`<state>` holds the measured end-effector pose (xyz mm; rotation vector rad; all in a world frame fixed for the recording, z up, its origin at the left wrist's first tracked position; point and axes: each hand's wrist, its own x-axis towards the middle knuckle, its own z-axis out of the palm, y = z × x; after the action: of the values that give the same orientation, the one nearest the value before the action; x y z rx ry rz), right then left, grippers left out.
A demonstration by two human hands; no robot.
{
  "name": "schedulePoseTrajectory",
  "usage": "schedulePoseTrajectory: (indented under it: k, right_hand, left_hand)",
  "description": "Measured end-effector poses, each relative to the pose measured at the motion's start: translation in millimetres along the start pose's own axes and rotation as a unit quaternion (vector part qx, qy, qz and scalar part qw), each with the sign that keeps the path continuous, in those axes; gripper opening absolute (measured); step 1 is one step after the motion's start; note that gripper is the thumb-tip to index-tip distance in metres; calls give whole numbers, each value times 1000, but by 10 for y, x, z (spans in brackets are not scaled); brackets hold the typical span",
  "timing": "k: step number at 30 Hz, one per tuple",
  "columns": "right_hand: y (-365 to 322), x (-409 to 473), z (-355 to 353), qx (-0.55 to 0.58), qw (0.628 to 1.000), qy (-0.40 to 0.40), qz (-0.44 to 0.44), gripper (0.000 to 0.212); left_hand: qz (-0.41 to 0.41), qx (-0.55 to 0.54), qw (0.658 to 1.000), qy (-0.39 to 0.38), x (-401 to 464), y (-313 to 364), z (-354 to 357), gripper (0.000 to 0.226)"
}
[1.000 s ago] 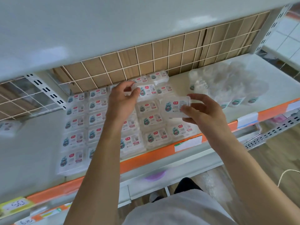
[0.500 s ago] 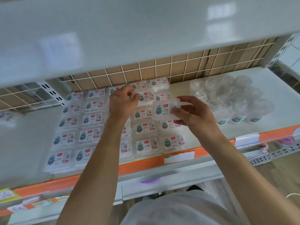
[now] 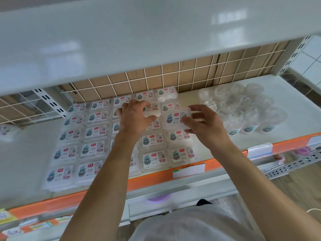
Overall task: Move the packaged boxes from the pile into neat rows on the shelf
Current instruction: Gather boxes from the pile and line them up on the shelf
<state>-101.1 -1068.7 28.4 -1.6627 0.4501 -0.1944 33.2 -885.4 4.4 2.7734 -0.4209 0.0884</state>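
Note:
Clear packaged boxes with teal cartoon labels lie in rows on the white shelf, several columns wide. My right hand grips one such box just above the rightmost column. My left hand reaches into the back of the rows, fingers closed around a box there. Two more boxes sit stacked at the back by the wire grid.
A pile of clear round tubs lies to the right on the shelf. An upper shelf overhangs closely. A wire grid with cardboard backs the shelf. The front edge is orange with price tags.
Both hands have stayed close to the back rows. The right hand's box has come lower and nearer the rightmost column; the camera view has shifted slightly.

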Motion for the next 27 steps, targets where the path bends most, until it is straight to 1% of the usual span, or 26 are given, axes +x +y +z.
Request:
schedulePoseTrajectory:
  k: [3, 7, 9, 13, 17, 20, 24, 27]
  right_hand:
    - [-46, 131, 24, -61, 998, 19, -26, 32]
    - [-140, 380, 72, -145, 986, 40, -68, 36]
    - [-169, 506, 112, -189, 979, 47, -64, 38]
    - [-132, 729, 238, -218, 973, 54, -57, 38]
    - [-91, 858, 359, -268, 960, 66, -49, 42]
    - [-61, 885, 418, -305, 946, 80, -70, 39]
    - [-2, 879, 489, -367, 925, 63, -78, 34]
    - [31, 890, 521, -399, 912, 50, -78, 37]
  left_hand:
    - [-13, 2, 1000, 24, 3, -17, 14, 39]
    - [-20, -3, 999, 29, 29, -38, 12, 36]
    - [-16, -11, 999, 33, 10, -49, 20, 36]
    - [-13, -9, 999, 44, -29, -59, 38, 38]
    - [-16, -19, 998, 55, -30, -75, 37, 36]
    - [-15, -38, 997, 59, -21, -102, 51, 34]
    - [-18, -41, 997, 61, -2, -117, 52, 33]
    - [-16, -36, 997, 64, 5, -112, 58, 34]
